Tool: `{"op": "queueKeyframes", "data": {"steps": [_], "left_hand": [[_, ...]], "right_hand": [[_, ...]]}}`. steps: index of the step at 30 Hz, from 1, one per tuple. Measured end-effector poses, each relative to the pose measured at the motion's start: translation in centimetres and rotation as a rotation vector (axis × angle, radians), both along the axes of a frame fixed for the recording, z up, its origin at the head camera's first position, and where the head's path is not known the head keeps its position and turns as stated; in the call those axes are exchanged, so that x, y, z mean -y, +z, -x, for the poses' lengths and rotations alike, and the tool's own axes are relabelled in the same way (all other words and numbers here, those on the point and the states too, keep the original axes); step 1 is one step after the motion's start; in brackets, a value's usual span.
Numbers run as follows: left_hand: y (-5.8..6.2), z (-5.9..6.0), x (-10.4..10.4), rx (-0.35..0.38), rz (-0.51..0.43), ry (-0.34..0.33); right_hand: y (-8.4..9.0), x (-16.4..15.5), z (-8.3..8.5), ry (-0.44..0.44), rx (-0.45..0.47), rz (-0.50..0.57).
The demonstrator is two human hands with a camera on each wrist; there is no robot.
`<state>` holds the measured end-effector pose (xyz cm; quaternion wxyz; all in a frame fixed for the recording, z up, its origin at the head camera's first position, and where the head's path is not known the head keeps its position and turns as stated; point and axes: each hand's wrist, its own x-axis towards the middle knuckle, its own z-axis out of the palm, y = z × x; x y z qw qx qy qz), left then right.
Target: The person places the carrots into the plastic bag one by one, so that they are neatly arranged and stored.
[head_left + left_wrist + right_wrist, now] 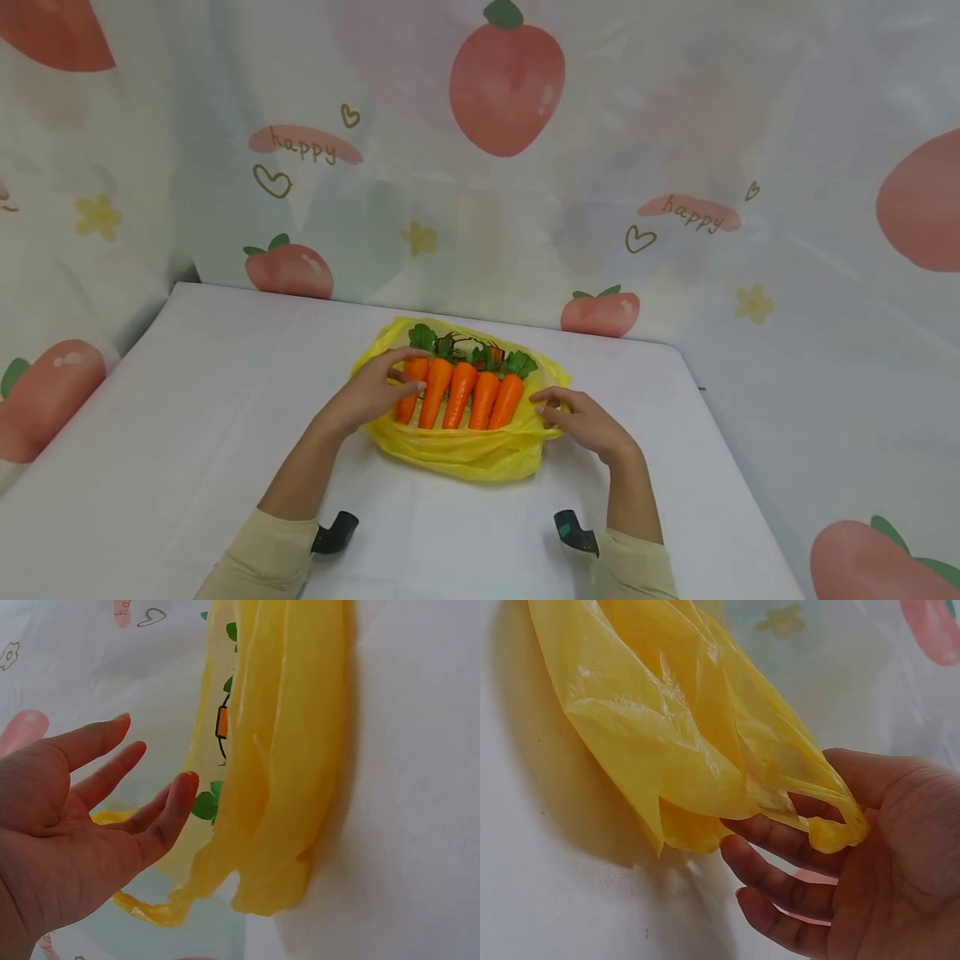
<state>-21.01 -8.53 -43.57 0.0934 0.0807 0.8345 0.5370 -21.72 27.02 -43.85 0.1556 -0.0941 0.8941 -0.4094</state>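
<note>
A yellow plastic bag (465, 454) lies on the white table with its mouth spread toward the back. Several orange carrots (461, 396) with green leafy tops lie side by side in the opening. Over the leftmost carrot reaches my left hand (372, 390), fingers loosely bent and apart; in the left wrist view nothing is between them, and a bag handle (154, 909) hangs beside the palm. At the bag's right side, my right hand (588, 423) loosely holds the other handle (838, 832), its loop between thumb and index finger. The remaining fingers extend below the bag.
The white table (247, 375) stands against a fruit-print curtain (480, 208). Behind the carrots, thin dark lines and a small orange patch (497, 353) show inside the bag. A black curved piece sits at each wrist, the left one (335, 533) and the right one (575, 531).
</note>
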Motion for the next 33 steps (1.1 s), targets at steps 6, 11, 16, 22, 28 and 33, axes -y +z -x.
{"op": "queueKeyframes", "data": {"steps": [6,11,16,22,28,33], "left_hand": [[1.7,-1.4,1.3,-0.055,0.023,-0.105],[3.6,-3.0,3.1,-0.107,0.048,-0.152],[4.5,-4.0,5.0,-0.14,0.074,-0.158],[3.9,-4.7,7.4,-0.148,0.119,-0.154],[2.4,-6.5,11.3,-0.221,0.302,-0.156],[1.6,-7.7,13.9,-0.334,0.384,-0.078]], "right_hand": [[0.1,-0.1,0.0,0.001,0.005,0.008],[0.1,-0.2,0.0,0.002,0.016,0.013],[0.2,-0.4,0.0,-0.009,0.023,0.003],[0.3,-1.1,-0.4,-0.023,0.033,-0.007],[1.9,-2.7,-2.0,-0.055,0.03,-0.024],[4.4,-3.7,-3.4,-0.068,-0.122,-0.137]]}}
